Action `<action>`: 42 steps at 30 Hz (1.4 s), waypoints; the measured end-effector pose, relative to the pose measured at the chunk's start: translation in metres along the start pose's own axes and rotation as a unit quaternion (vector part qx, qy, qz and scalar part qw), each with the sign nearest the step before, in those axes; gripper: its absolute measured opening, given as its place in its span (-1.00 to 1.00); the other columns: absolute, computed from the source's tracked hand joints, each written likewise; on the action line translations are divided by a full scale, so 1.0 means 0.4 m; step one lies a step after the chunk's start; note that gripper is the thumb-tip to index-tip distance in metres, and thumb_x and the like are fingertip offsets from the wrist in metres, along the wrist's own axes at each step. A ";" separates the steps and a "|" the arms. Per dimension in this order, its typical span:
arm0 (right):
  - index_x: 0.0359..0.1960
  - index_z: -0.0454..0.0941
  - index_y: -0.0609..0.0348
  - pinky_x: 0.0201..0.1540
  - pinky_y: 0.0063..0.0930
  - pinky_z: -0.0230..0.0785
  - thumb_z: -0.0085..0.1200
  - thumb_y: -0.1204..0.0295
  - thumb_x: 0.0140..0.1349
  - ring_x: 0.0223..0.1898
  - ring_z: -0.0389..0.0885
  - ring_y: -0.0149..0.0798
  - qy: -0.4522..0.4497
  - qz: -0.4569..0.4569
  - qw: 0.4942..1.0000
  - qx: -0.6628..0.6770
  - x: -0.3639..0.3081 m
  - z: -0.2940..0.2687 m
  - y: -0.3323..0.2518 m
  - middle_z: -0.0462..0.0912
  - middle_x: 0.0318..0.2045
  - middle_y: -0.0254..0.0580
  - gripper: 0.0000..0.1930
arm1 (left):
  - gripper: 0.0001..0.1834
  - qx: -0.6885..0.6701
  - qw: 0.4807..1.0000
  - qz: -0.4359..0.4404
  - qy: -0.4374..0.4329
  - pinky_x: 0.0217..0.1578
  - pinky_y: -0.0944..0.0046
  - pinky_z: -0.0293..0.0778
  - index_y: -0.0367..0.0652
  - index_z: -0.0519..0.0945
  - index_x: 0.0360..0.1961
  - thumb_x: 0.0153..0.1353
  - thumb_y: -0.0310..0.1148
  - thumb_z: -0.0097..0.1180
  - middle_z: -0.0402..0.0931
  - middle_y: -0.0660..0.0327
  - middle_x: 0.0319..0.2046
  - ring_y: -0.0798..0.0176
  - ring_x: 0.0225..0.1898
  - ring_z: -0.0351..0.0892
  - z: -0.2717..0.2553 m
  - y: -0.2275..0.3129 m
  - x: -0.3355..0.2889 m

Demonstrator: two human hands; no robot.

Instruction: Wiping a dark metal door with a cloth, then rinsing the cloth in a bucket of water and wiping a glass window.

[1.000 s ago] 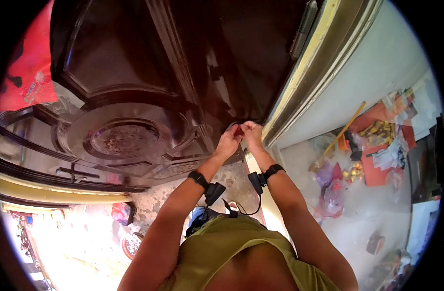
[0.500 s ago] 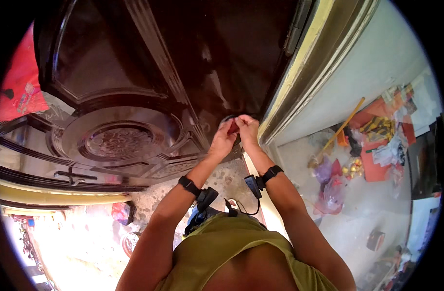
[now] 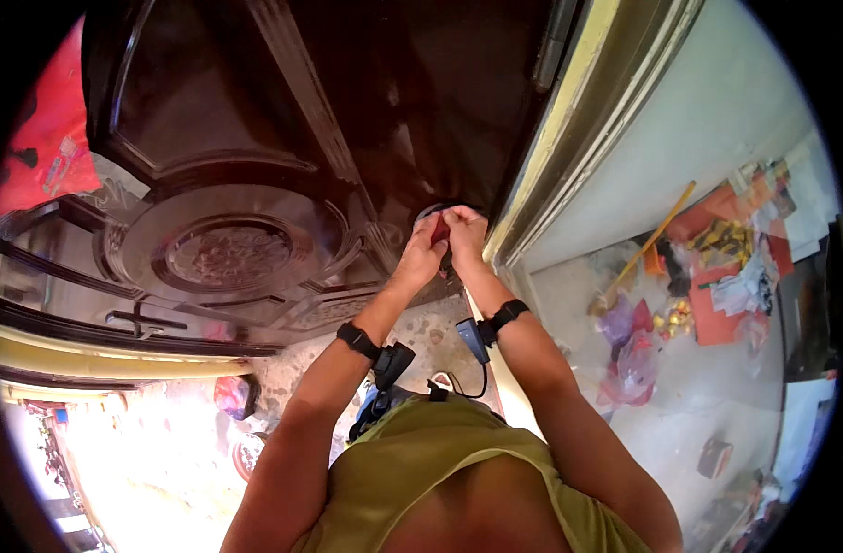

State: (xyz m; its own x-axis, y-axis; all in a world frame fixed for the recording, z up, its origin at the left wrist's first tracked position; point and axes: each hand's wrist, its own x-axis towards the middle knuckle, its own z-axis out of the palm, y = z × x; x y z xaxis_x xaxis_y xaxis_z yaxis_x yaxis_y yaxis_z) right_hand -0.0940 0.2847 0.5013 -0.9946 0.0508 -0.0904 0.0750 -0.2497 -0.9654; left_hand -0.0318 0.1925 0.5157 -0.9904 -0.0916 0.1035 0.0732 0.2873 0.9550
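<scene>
Close together in front of the dark brown door (image 3: 348, 120), both my hands are closed at the fingertips. My left hand (image 3: 421, 255) and my right hand (image 3: 468, 236) grip a small dark red piece (image 3: 441, 229) between them; its kind cannot be made out. A dark rounded shape with a pale edge shows just behind my fingers, mostly hidden by them. Each of my wrists wears a black strap with a small box on it.
The door has a carved oval panel and a metal handle (image 3: 145, 324). Right of my hands runs a yellow-edged door frame (image 3: 541, 157). Beyond it, plastic bags (image 3: 632, 369), cloths and a yellow stick (image 3: 656, 238) lie on the floor. A red sheet (image 3: 48, 138) hangs at the left.
My hands stay together on the red piece, with the fingers slightly shifted and the right hand turned a little. The whole view has tilted slightly.
</scene>
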 end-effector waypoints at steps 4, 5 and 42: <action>-0.43 0.60 0.35 -0.39 -0.32 0.36 0.09 0.56 0.26 -0.48 0.46 -0.38 -0.010 -0.011 0.998 -0.057 0.020 -0.040 0.072 0.60 -0.50 -0.26 -0.87 | -0.33 0.009 0.999 -0.048 -0.025 0.23 0.20 0.27 -0.36 0.21 0.32 0.17 -0.52 0.09 0.27 -0.09 0.23 -0.04 0.25 0.31 0.038 -0.048 -0.003; -0.44 0.61 0.35 -0.38 -0.29 0.37 0.09 0.56 0.25 -0.48 0.46 -0.37 0.013 0.040 0.997 -0.064 0.032 -0.036 0.083 0.60 -0.49 -0.25 -0.87 | -0.32 -0.021 0.993 -0.111 -0.038 0.23 0.20 0.26 -0.36 0.20 0.33 0.17 -0.52 0.08 0.26 -0.08 0.23 -0.03 0.25 0.31 0.041 -0.042 0.013; -0.42 0.59 0.24 -0.39 -0.56 0.40 0.15 0.57 0.15 -0.48 0.52 -0.43 0.033 0.042 0.998 -0.011 0.067 -0.085 0.084 0.59 -0.52 -0.35 -0.98 | -0.35 0.010 0.992 -0.029 -0.123 0.27 0.24 0.18 -0.28 0.12 0.39 0.28 -0.61 -0.02 0.23 0.05 0.26 0.13 0.30 0.23 0.060 -0.089 0.060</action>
State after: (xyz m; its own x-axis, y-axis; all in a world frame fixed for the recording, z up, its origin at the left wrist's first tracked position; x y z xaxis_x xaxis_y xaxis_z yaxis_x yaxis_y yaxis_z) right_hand -0.1157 0.3107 0.4583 -0.9777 0.0947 -0.1873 0.1608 -0.2354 -0.9585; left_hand -0.0611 0.2029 0.4777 -0.9918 0.1253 -0.0247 0.0152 0.3074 0.9515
